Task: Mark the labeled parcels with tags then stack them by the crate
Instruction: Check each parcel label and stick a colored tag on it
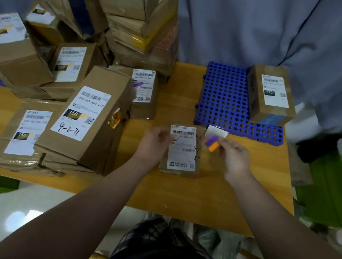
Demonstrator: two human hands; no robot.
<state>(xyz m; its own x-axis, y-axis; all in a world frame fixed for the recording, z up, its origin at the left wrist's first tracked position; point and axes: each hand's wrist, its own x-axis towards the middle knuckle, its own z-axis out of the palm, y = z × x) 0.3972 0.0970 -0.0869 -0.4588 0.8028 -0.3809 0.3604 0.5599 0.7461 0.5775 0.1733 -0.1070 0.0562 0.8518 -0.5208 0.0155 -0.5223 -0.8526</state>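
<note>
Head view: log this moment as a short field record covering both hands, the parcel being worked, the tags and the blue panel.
left hand: grips the small parcel at its left edge
small parcel: lies label up on the table
right hand: pinches purple and orange tags with a white slip, just right of the parcel's top corner
blue perforated panel: flat on the table, one labeled box on its right end
table left: pile of labeled boxes

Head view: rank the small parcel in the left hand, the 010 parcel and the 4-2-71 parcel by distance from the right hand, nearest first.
From the right hand, pinching tags:
1. small parcel, just left, gripped by the left hand.
2. 010 parcel, beyond, on the blue grid.
3. 4-2-71 parcel, far left.
</note>
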